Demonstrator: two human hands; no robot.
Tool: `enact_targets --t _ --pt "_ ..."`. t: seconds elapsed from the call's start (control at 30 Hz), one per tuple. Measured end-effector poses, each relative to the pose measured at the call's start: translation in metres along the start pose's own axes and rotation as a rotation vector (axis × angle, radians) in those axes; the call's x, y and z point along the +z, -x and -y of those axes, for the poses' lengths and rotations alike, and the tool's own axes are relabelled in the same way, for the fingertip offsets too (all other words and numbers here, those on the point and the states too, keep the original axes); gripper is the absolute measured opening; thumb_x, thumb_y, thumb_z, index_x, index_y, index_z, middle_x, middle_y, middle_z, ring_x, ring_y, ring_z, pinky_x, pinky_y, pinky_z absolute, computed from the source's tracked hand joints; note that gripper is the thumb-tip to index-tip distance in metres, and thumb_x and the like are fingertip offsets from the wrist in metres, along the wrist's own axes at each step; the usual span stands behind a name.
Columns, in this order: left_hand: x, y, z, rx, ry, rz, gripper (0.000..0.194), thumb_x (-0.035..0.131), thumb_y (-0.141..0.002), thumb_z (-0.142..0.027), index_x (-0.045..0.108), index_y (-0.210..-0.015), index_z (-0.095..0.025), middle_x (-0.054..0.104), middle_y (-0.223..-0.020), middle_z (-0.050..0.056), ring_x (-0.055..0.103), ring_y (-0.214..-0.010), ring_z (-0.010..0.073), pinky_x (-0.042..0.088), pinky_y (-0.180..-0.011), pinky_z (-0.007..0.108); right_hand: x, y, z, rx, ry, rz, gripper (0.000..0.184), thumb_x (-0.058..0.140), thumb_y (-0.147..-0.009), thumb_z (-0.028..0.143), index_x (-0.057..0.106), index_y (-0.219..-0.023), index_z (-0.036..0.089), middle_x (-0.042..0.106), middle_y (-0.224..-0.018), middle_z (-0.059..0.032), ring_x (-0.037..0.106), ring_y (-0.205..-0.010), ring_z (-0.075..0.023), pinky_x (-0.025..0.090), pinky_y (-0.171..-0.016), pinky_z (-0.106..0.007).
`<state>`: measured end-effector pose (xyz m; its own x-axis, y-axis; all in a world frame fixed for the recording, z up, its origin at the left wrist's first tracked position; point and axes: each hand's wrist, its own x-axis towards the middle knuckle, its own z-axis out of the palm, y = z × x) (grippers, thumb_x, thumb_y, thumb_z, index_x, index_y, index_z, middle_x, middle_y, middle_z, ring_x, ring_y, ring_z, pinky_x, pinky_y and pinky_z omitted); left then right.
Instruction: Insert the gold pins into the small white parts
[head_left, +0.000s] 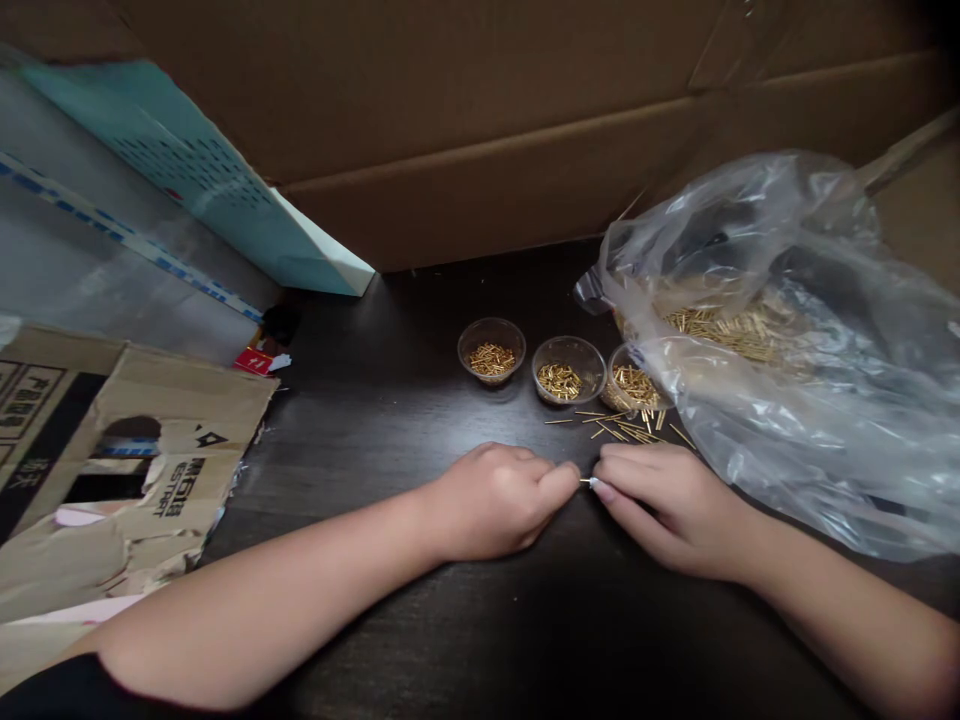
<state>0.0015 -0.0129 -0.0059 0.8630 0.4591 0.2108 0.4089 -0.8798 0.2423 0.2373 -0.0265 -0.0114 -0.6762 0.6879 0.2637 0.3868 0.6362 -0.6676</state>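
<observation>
Pin (586, 482), thin and bright, spans the small gap between the hands above the dark counter (420, 640). The left hand (499, 500) is curled narrow, thumb at one end; the right hand (675, 510) pinches the other in its fingertips. The step looks like fine handwork on this one piece, whether joining or parting cannot be told; the next move calls for a steady, straight pinch. Beyond lie loose pins (637, 434), then three cups (491, 331) of brass bits (493, 359), the rightmost beside a clear bag (840, 420); cardboard (465, 200) stands behind.
</observation>
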Motion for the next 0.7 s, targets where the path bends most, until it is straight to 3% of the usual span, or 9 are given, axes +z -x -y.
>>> enact_targets --t 0.33,0.6,0.7 --pt "0.0014 0.0008 -0.0015 -0.006 0.006 0.010 0.016 0.043 -0.097 -0.014 0.057 -0.089 -0.015 0.064 -0.067 0.002 0.060 -0.058 0.0154 0.047 -0.054 0.027 0.0039 0.0036 0.0006 -0.044 0.195 0.034 0.024 0.044 -0.100 0.014 0.048 -0.077 0.020 0.048 -0.070 -0.0008 0.044 -0.062 -0.0157 0.033 -0.058 -0.030" --pt "-0.0040 -0.0049 0.0000 -0.156 0.376 -0.142 0.022 0.045 -0.103 -0.023 0.063 -0.095 -0.014 0.062 -0.066 0.000 0.059 -0.057 0.0114 0.045 -0.057 0.022 0.0014 -0.0001 -0.0003 0.087 -0.106 -0.086 0.020 0.046 -0.103 0.014 0.052 -0.084 0.019 0.051 -0.073 0.0002 0.050 -0.065 -0.0126 0.040 -0.061 -0.026" --pt "-0.0044 -0.0055 -0.0004 -0.166 0.410 -0.155 0.022 0.046 -0.103 -0.023 0.064 -0.094 -0.015 0.063 -0.068 0.000 0.059 -0.058 0.0112 0.045 -0.057 0.022 0.0044 -0.0009 0.0024 0.123 -0.155 -0.161 0.018 0.047 -0.102 0.013 0.055 -0.087 0.019 0.055 -0.077 -0.0014 0.053 -0.070 -0.0139 0.043 -0.065 -0.027"
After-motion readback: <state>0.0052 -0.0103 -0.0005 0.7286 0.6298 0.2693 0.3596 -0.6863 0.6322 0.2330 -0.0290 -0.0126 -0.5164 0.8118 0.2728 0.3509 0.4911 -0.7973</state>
